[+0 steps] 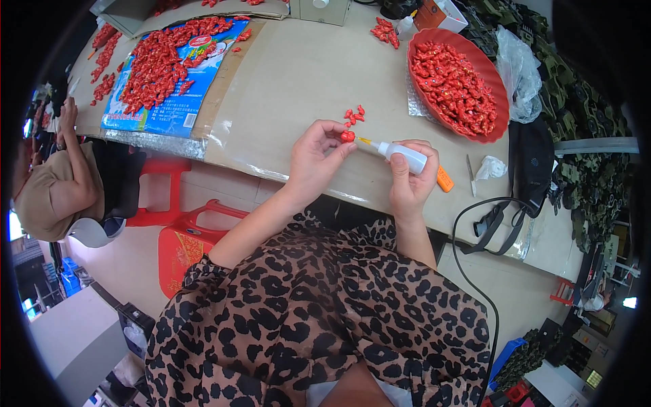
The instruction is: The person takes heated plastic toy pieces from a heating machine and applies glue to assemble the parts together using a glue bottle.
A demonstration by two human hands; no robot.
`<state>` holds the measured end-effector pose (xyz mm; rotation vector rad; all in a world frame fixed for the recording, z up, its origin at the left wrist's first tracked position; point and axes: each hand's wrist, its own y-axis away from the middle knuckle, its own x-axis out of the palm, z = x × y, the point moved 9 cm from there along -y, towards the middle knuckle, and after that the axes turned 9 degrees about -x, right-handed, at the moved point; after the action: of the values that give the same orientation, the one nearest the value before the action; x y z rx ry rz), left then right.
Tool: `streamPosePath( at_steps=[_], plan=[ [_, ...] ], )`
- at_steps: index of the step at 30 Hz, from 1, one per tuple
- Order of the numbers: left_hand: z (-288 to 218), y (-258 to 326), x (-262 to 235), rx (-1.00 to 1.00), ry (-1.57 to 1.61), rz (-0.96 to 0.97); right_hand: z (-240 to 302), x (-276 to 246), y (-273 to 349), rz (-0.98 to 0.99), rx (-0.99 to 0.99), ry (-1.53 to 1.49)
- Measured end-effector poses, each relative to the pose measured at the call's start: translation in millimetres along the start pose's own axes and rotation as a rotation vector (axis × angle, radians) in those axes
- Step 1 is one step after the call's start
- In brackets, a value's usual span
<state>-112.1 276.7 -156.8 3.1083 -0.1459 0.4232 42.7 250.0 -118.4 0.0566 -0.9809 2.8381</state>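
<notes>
Between the fingertips of my left hand (320, 154) is a small glossy red piece (348, 136), too small for me to tell its kind. My right hand (412, 178) is closed round a white squeeze bottle (405, 157) with a thin yellowish nozzle. The bottle lies tilted, its tip pointing left at the red piece, close to it or touching. Just beyond my left fingers, a few loose red pieces (352, 117) lie on the table (285, 88).
A red scalloped bowl (503, 102) full of red pieces stands at the right. Red pieces also cover a blue printed sheet (156, 123) at the far left. An orange cutter (445, 180), tweezers (470, 175) and crumpled tissue (491, 167) lie right. Another person (57, 183) sits left, near red stools (180, 254).
</notes>
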Motion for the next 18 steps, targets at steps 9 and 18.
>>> streamPosePath(
  at_steps=[9, 18],
  plan=[
    [-1, -1, 2, -0.004, 0.011, 0.013, 0, -1, -1, 0.004, -0.009, 0.019],
    [-4, -8, 9, -0.173, 0.191, 0.199, -20, -8, -7, -0.187, 0.278, -0.452]
  ],
)
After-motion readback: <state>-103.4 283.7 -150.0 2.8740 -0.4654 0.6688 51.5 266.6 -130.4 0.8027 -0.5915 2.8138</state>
